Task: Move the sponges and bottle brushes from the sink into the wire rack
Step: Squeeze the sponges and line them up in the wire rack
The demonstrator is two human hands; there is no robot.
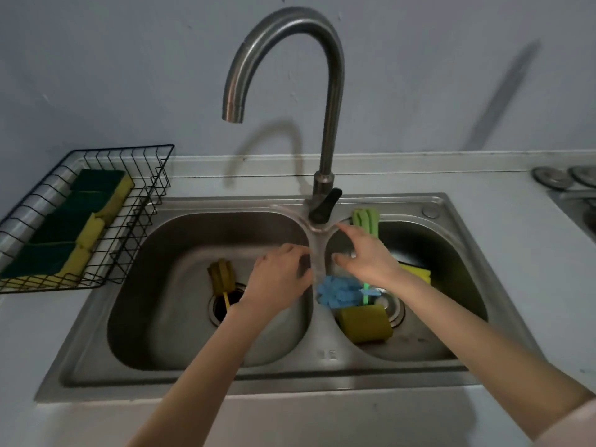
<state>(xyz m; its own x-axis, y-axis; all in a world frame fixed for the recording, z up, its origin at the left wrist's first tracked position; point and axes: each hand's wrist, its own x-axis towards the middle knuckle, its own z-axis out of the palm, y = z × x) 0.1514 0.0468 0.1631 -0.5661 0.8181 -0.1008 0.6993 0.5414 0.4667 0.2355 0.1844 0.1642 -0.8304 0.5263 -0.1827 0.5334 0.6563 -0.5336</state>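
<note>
A black wire rack (151,188) on the counter at the left holds several green-and-yellow sponges (96,191). In the left basin of the steel double sink (329,356) a yellow bottle brush (222,275) lies over the drain. The right basin holds a blue bottle brush (338,291) with a green handle, a yellow-green sponge (364,324) and a yellow sponge (417,274). A green brush (366,217) leans on the sink's back edge. My left hand (277,279) hovers over the left basin, fingers loosely curled, holding nothing. My right hand (367,253) is spread open above the right basin.
A tall curved steel faucet (325,124) with a black lever rises from the divider, right behind both hands. A grey wall stands behind. Part of a stove (567,182) shows at the far right. White counter surrounds the sink.
</note>
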